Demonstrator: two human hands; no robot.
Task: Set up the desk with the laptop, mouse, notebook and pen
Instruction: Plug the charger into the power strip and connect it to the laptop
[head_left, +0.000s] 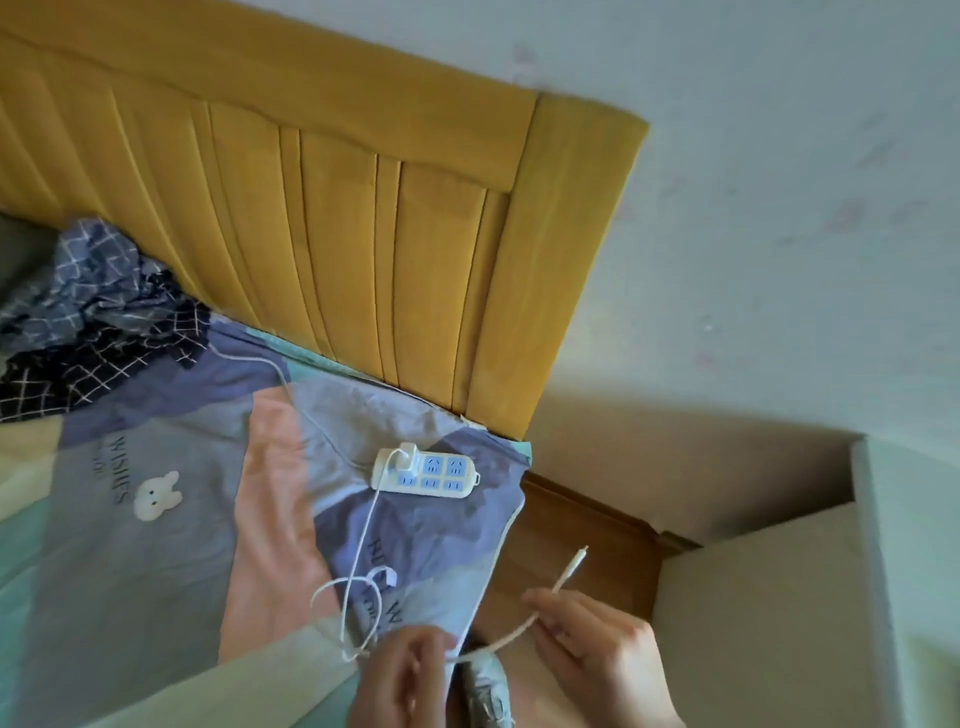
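1. Bedroom corner: a bed with a patchwork bedsheet (171, 545) in grey, purple, pink and teal, a yellow wooden headboard (322, 218) behind it, pale wall (779, 208) to the right.
2. A white power strip (423, 472) with blue sockets lies on the sheet near the bed's corner, with a white adapter plugged into its left end.
3. A white charging cable (363, 545) runs from that adapter down the sheet, loops, and reaches both hands.
4. Left hand (402, 675) is closed around the cable at the bottom edge of the view.
5. Right hand (597, 644) pinches the cable near its free end; the plug tip (579, 553) sticks up over the wooden bed frame (587, 530).
6. Laptop, mouse, notebook, pen: none in view.
7. A crumpled checked blanket (88, 322) sits at the left, and a shoe (485, 686) shows between the hands.
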